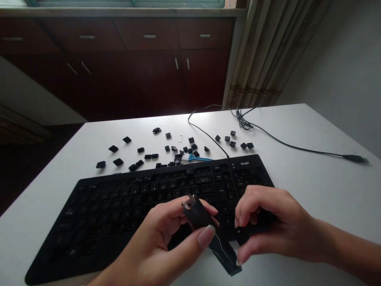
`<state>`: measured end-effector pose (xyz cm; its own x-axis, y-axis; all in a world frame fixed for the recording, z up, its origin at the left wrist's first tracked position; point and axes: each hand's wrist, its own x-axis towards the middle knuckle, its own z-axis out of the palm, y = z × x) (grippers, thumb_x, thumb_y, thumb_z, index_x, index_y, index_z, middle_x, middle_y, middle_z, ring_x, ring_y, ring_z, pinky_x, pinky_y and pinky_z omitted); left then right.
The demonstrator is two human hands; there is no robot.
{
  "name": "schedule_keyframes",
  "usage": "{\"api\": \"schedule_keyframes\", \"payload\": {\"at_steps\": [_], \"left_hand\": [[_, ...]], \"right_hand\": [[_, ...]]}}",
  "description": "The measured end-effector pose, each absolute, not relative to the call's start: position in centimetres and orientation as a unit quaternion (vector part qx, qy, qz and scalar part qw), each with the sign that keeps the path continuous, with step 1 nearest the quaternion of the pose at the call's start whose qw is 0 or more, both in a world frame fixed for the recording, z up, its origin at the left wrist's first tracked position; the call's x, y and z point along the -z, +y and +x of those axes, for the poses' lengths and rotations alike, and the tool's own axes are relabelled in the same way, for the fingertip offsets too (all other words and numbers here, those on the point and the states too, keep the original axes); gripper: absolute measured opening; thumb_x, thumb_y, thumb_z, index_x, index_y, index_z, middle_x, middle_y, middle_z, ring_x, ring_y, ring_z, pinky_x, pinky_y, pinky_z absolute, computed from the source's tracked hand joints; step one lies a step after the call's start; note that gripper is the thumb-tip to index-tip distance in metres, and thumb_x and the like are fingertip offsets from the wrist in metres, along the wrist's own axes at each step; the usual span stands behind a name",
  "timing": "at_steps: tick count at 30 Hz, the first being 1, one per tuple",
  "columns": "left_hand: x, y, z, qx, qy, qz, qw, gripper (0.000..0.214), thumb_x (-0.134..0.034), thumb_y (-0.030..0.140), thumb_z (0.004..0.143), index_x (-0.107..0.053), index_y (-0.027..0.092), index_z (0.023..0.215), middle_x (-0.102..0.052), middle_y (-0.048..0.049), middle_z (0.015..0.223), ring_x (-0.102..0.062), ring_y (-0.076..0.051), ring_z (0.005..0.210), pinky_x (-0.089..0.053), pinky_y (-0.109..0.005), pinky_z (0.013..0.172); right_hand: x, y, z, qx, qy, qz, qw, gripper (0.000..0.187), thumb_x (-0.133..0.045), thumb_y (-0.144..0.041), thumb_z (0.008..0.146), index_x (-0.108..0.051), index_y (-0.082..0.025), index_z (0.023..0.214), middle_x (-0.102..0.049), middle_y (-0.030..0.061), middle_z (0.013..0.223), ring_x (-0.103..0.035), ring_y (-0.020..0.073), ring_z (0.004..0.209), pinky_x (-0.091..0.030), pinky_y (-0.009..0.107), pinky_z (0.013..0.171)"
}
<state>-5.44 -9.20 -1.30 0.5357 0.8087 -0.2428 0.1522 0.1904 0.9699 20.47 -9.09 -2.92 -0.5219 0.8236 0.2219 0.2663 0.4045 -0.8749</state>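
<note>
Head view: left hand point(149, 254) grips long black plastic keycap point(199, 217); likely light, stiff; hold by edges. Right hand point(276, 226) pinches small black keycap point(241, 235).

The left hand point(149, 254) and right hand point(276, 226) are bare, with slender, long fingers. The nails are grown well past the fingertips and filed to soft ovals; the left thumbnail point(206, 236) is the clearest, pale with a faint sheen (polish or natural nail, the dim light does not settle it). Beyond the right hand, a slim, bare forearm point(351, 254) runs out of view, with no sleeve or band on it.
</note>
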Motion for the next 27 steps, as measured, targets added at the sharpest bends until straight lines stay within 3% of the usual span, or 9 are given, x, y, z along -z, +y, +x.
{"api": "schedule_keyframes", "payload": {"at_steps": [4,9,14,21,27], "left_hand": [[1.3,-9.5,-5.3,-0.253,0.432,0.586,0.637,0.022,-0.068,0.038,0.092,-0.072,0.024,0.109,-0.074,-0.0054,0.100,-0.072,-0.021,0.095,-0.059,-0.027,0.087],[1.9,-9.9,-5.5,-0.269,0.468,0.576,0.613,0.026,-0.070,0.043,0.089,-0.073,0.024,0.107,-0.075,-0.0059,0.102,-0.071,-0.021,0.097,-0.058,-0.026,0.089],[2.1,-10.0,-5.6,-0.265,0.451,0.596,0.609,0.026,-0.069,0.043,0.090,-0.072,0.024,0.109,-0.075,-0.0062,0.104,-0.071,-0.022,0.099,-0.058,-0.027,0.091],[1.2,-10.0,-5.1,-0.269,0.449,0.589,0.616,0.030,-0.067,0.045,0.091,-0.071,0.020,0.108,-0.073,-0.0079,0.098,-0.069,-0.022,0.094,-0.056,-0.030,0.089],[1.3,-9.4,-5.3,-0.274,0.395,0.639,0.600,0.029,-0.064,0.041,0.093,-0.068,0.017,0.107,-0.074,-0.0103,0.097,-0.070,-0.022,0.092,-0.057,-0.029,0.081]], "right_hand": [[2.9,-8.0,21.4,-0.365,-0.787,-0.374,0.328,0.032,-0.087,-0.033,0.075,-0.066,-0.021,0.095,-0.070,-0.0014,0.085,-0.062,0.0102,0.070,-0.052,0.021,0.063],[3.1,-4.7,24.8,-0.189,-0.764,-0.498,0.362,0.021,-0.072,-0.029,0.091,-0.070,-0.025,0.112,-0.071,-0.0002,0.093,-0.062,0.0113,0.072,-0.053,0.024,0.065],[3.8,-2.1,27.9,-0.029,-0.748,-0.581,0.320,0.025,-0.067,-0.031,0.092,-0.073,-0.020,0.113,-0.067,0.0044,0.093,-0.060,0.0152,0.067,-0.053,0.032,0.065],[4.6,-1.7,28.6,-0.086,-0.748,-0.606,0.256,0.027,-0.061,-0.033,0.093,-0.072,-0.022,0.115,-0.070,0.0069,0.101,-0.067,0.0189,0.074,-0.058,0.036,0.073],[4.8,-1.7,29.1,-0.102,-0.731,-0.627,0.248,0.037,-0.061,-0.052,0.091,-0.073,-0.024,0.112,-0.071,0.0075,0.104,-0.069,0.0212,0.074,-0.058,0.037,0.068]]}}
